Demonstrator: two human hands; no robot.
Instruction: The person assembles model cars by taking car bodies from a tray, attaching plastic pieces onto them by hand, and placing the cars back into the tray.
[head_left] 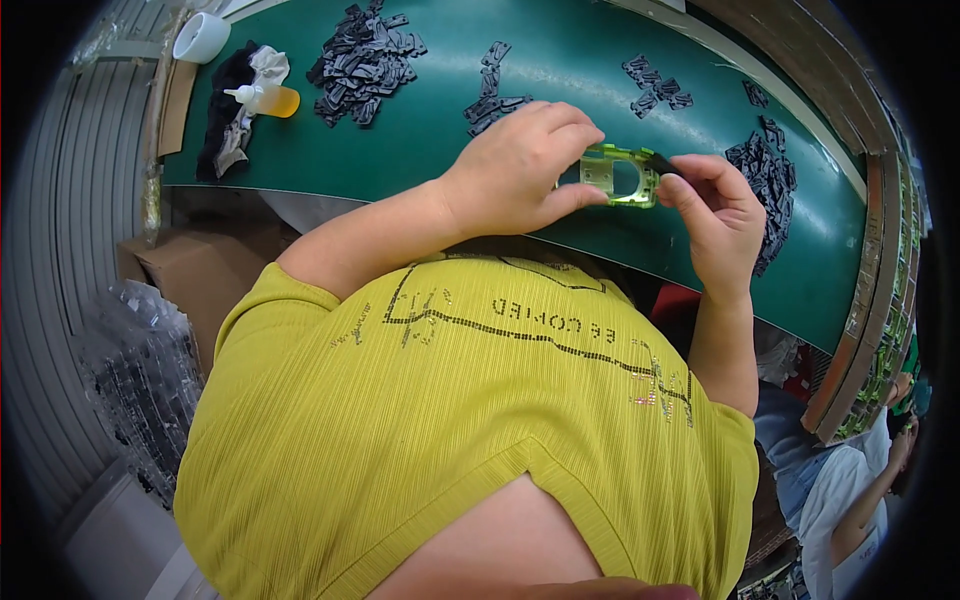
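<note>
Above the near edge of the green table, my left hand [520,170] pinches a bright green plastic frame [600,172] with a rounded opening between thumb and fingers. At the frame's right end, my right hand [722,212] is closed on a small black plastic piece [659,163], held against or just over the frame; I cannot tell whether it is seated. Just beyond my left hand lies a short row of black plastic pieces [490,85]. A pile of similar black pieces [768,180] is spread right of my right hand.
The green table [430,155] carries a large black-piece pile [365,65] and a smaller group [655,88]. At left are a bottle of amber liquid [275,101], dark and white cloths [225,110] and a white cup [201,38]. Shelving [870,270] and another person [850,490] are at right.
</note>
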